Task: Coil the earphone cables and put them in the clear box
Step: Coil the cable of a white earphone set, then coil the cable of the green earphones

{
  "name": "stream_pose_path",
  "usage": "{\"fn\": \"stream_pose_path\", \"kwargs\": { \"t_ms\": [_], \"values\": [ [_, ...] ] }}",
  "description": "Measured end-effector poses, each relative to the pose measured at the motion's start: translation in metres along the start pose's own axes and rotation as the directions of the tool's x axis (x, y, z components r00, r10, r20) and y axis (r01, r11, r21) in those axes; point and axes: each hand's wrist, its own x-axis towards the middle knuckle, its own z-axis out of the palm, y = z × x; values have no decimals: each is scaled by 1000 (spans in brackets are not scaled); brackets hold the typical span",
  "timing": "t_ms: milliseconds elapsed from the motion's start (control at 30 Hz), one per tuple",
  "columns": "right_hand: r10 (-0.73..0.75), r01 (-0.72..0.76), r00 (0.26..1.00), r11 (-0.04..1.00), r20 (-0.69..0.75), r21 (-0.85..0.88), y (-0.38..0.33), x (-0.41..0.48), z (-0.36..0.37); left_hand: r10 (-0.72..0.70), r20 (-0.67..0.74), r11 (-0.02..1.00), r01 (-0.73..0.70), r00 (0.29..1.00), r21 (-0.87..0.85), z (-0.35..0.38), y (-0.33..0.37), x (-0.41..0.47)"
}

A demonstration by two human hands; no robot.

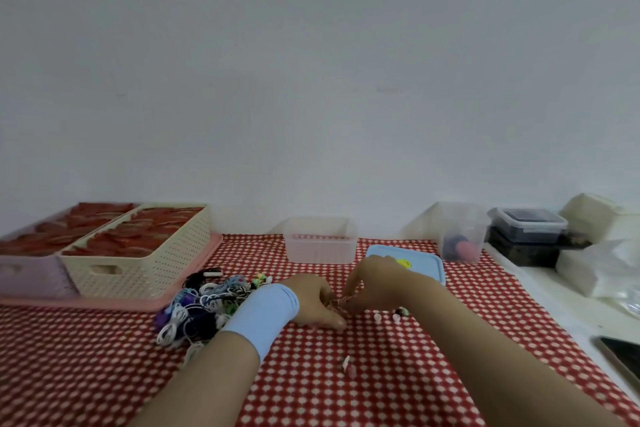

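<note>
Left forearm (207,374): nearest the lens, enters from bottom left, pale blue wristband (263,315) at the wrist.
Right forearm (485,340): enters from bottom right, bare.
Left grip (313,302): fingers curled, thumb low against the desk (104,357), pinches one end of a thin pale earphone cable (341,302).
Right grip (377,284): fingertips bunched and pointing down, pinches the same cable just beside the left fingertips.
Cable location: between the two grips, mid-desk, on the red checked cloth; too blurred to say how many loops.
Loose earbuds (386,317): on the cloth just right of the grips.
Small pale piece (348,366): on the cloth, nearer the camera.
Cable pile (201,308): tangled, mixed colours, left of the left wrist.
Clear box (320,244): upright, open-topped, behind the grips by the wall.
Blue lid (426,265): flat, right of the clear box, partly behind the right grip.
Cream basket (145,253): far left, on a pink tray (194,302), holds red items.
</note>
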Motion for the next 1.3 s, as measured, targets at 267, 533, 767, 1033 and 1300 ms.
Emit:
{"fn": "stream_pose_path", "kwargs": {
  "t_ms": [267,533,767,1033,1300],
  "values": [
    [22,44,983,933,-180,356,-5,13,-27,35,-283,958,-113,958,-264,-28,-14,0],
    [78,127,942,816,-326,563,3,48,-62,-33,-460,890,-183,887,-418,-78,-15,28],
    [129,104,868,897,-479,430,11,104,-94,-81,-550,854,-226,831,-468,-128,-22,77],
    [197,-58,901,938,-387,342,12,151,-45,-85,-399,929,-72,913,-363,-104,-60,113],
    [129,-90,971,977,-201,192,-14,160,-20,-73,-396,981,-7,916,-196,-90,-88,92]
  ]
}}
